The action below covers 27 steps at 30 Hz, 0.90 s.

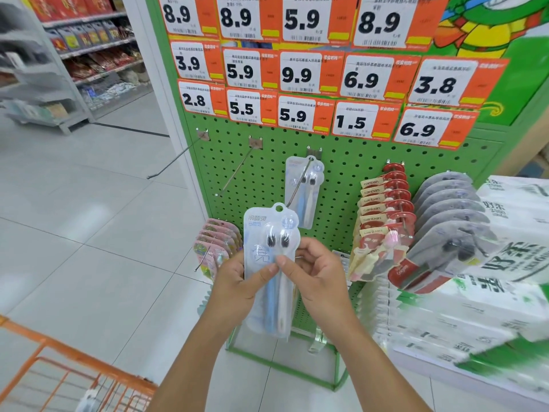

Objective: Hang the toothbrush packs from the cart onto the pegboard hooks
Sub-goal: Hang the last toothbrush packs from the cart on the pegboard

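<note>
- I see only a corner of the orange cart [68, 373] at bottom left; what lies inside it is blurred and I cannot make it out.
- The small print on the price tags [300, 72] is unreadable, and the stacked white packages [487, 307] at right are smeared.
- The toothbrush pack [269, 269] I hold stands upright, long axis vertical, hang hole at the top, bristle heads up, in front of the green pegboard [350, 173].
- My left hand [237, 285] grips its left edge, thumb across the front.
- My right hand [315, 272] pinches its right side at mid-height, fingers curled behind.
- The pack's lower end hangs below both hands.
- Another similar pack [304, 188] already hangs on a hook [300, 182] just above.
</note>
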Motion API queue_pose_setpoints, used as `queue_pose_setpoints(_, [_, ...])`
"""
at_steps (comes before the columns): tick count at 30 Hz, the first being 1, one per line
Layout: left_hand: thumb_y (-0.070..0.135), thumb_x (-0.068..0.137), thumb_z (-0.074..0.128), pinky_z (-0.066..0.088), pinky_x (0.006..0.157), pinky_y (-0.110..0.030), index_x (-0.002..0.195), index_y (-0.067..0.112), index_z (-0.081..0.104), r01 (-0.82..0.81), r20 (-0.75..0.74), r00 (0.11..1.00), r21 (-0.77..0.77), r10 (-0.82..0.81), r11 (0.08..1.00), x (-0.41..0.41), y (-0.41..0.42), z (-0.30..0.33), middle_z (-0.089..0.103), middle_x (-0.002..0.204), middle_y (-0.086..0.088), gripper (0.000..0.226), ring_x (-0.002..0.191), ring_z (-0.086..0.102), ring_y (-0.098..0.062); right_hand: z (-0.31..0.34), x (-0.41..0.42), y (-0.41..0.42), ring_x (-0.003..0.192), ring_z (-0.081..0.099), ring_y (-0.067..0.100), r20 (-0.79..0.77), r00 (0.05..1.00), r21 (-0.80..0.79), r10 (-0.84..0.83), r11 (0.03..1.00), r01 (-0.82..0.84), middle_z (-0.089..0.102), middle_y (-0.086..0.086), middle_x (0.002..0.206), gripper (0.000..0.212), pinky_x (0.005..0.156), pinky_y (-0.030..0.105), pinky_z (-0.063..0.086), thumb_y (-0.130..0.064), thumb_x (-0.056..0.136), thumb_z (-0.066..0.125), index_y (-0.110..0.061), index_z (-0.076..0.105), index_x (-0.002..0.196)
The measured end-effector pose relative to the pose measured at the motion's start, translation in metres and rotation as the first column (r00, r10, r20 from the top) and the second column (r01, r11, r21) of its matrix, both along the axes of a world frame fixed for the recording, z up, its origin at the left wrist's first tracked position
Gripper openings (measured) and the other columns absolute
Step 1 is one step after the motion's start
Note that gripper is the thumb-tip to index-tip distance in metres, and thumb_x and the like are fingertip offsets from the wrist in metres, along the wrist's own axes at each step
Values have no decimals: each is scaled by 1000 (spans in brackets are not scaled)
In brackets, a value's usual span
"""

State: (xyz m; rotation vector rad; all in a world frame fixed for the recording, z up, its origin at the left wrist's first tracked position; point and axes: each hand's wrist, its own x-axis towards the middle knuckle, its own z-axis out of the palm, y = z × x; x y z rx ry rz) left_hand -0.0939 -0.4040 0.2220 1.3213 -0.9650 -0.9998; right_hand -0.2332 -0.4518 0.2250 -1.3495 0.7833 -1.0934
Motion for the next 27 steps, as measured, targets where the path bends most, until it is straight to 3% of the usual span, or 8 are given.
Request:
queue_pose_setpoints(6, [16, 89, 68, 57, 77, -26, 112, 14, 70, 39, 1, 999, 31, -39, 999, -3, -6, -2, 77, 100, 0, 23, 94, 73, -16, -5, 1, -5, 86, 69, 23, 12, 999, 61, -50, 997, 49, 73, 18, 98, 13, 82, 42, 56, -15, 89, 74, -18, 72, 102])
queue_pose_setpoints(9, [17, 89, 69, 57, 75, -25, 112, 15, 69, 31, 10, 999, 41, -32, 999, -1, -12, -5, 77, 100, 1, 23, 93, 73, -16, -6, 4, -7, 80, 67, 15, 4, 998, 89, -68, 994, 67, 74, 15, 95, 13, 72, 29, 54, -14, 90, 73, -16, 71, 103])
queue_pose_setpoints(11, [21, 88, 72, 58, 82, -32, 112, 18, 67, -19, 27, 999, 60, 18, 998, 2, -16, -11, 75, 103, 0, 25, 97, 71, -19, -5, 7, -12, 77, 67, 10, -13, 995, 100, -101, 990, 102, 75, 6, 91, 13, 68, 22, 51, -16, 90, 73, -15, 70, 103])
queue_pose_setpoints(15, [30, 89, 71, 49, 94, -27, 122, 24, 60, -199, 162, 970, 112, 180, 974, 9, -20, -25, 67, 115, 11, 36, 109, 63, -7, -5, 17, -43, 82, 63, 16, -111, 968, 115, -227, 964, 239, 70, 12, 94, 21, 73, 36, 52, -32, 89, 73, -15, 68, 99])
queue_pose_setpoints(18, [34, 91, 68, 47, 96, -28, 122, 33, 59, -225, 162, 966, 145, 201, 964, 12, -15, -30, 64, 119, 16, 33, 112, 59, 0, -5, 27, -81, 90, 65, 17, -135, 945, 159, -299, 935, 319, 70, 4, 98, 23, 75, 25, 49, -31, 89, 74, -14, 67, 102])
queue_pose_setpoints(21, [29, 92, 68, 50, 90, -25, 115, 35, 62, -210, 121, 974, 177, 191, 962, 14, -7, -35, 66, 116, 12, 25, 104, 62, 2, -3, 34, -112, 84, 62, 13, -138, 916, 216, -377, 891, 399, 69, 4, 100, 35, 69, 18, 46, -31, 87, 76, -7, 65, 109])
queue_pose_setpoints(23, [26, 92, 68, 51, 92, -28, 113, 33, 65, -218, 107, 974, 203, 200, 955, 14, -1, -38, 67, 113, 12, 22, 102, 63, 1, -3, 37, -122, 74, 58, 9, -110, 908, 285, -405, 862, 419, 65, 1, 89, 36, 63, 16, 43, -32, 86, 78, -5, 63, 104])
queue_pose_setpoints(27, [26, 91, 70, 54, 91, -33, 110, 32, 69, -258, 101, 966, 250, 240, 933, 15, 14, -48, 69, 111, 11, 19, 103, 65, -6, -15, 40, -121, 65, 49, 11, -130, 902, 426, -411, 799, 425, 52, -5, 73, 32, 58, 19, 38, -35, 90, 72, -16, 51, 77])
